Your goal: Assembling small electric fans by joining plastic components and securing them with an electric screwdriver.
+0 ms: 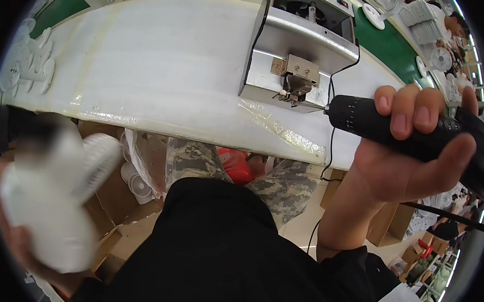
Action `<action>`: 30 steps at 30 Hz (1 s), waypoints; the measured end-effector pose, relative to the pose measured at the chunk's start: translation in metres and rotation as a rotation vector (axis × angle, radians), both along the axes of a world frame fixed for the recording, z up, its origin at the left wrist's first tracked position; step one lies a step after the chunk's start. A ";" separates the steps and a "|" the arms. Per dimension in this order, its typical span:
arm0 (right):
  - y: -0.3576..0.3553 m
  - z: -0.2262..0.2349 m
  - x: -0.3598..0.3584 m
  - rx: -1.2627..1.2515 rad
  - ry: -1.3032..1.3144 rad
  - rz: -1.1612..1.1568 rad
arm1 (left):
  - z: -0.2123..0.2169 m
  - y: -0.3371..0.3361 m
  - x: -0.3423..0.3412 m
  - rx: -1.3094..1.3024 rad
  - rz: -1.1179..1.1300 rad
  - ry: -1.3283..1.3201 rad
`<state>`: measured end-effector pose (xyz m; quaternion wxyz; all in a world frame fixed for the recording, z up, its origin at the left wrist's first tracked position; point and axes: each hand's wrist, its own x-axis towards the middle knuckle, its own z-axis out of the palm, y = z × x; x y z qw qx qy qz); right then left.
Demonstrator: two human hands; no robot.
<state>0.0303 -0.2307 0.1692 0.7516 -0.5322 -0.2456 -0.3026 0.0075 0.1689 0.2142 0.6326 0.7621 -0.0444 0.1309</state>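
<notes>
My right hand (406, 143) is wrapped round a black electric screwdriver (359, 114), held almost level over the table's right side. Its thin bit points left and reaches the front of a metal screw feeder (302, 72); whether it touches a screw cannot be made out. At the far left, my left hand (22, 249) grips a small white fan (58, 207), blurred by motion, off the table's front edge. A ribbed part of the fan faces right, and the fingers are partly hidden behind it.
White film covers the table (164, 65). White fan parts (30, 66) lie at its left end. Below the front edge, a cardboard box (108, 198) stands near round white grilles (136, 181). A black cord (330, 150) hangs beside the feeder. More fans (441, 58) stand far right.
</notes>
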 end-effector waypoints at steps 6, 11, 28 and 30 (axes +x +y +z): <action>0.008 0.000 0.000 -0.086 0.040 -0.157 | -0.126 -0.068 -0.012 -0.069 -0.422 0.652; 0.015 0.007 0.007 -0.087 0.042 -0.186 | -0.176 -0.122 -0.009 -0.200 -0.677 0.529; 0.014 0.014 0.036 -0.121 0.164 0.007 | -0.183 -0.158 0.000 -0.023 -0.663 0.419; 0.013 0.019 0.032 -0.102 0.242 0.093 | -0.183 -0.158 -0.001 -0.027 -0.654 0.432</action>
